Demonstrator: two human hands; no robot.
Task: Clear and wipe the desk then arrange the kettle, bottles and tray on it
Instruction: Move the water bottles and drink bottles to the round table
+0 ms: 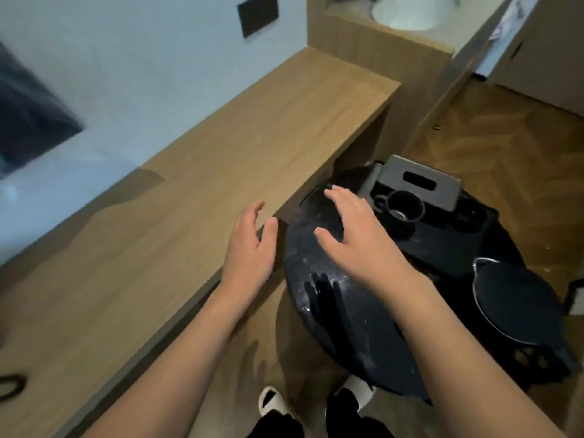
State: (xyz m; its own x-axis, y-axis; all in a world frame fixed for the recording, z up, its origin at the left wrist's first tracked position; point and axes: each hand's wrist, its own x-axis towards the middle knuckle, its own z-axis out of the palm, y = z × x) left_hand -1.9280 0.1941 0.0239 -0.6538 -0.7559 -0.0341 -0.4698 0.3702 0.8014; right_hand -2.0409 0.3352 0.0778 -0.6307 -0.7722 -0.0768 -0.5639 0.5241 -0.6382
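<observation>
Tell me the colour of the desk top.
Light brown wood grain, seen in the head view: desk top.

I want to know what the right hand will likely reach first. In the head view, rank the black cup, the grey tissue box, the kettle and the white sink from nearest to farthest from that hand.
From the right hand:
1. Black cup, just right of the fingers on the dark round table.
2. Grey tissue box, right behind the cup.
3. Kettle, at the table's near right edge.
4. White sink, far off at the top.

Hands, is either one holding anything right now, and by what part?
Nothing is held. The left hand is open over the desk edge, and the right hand hovers open above the dark round table.
</observation>
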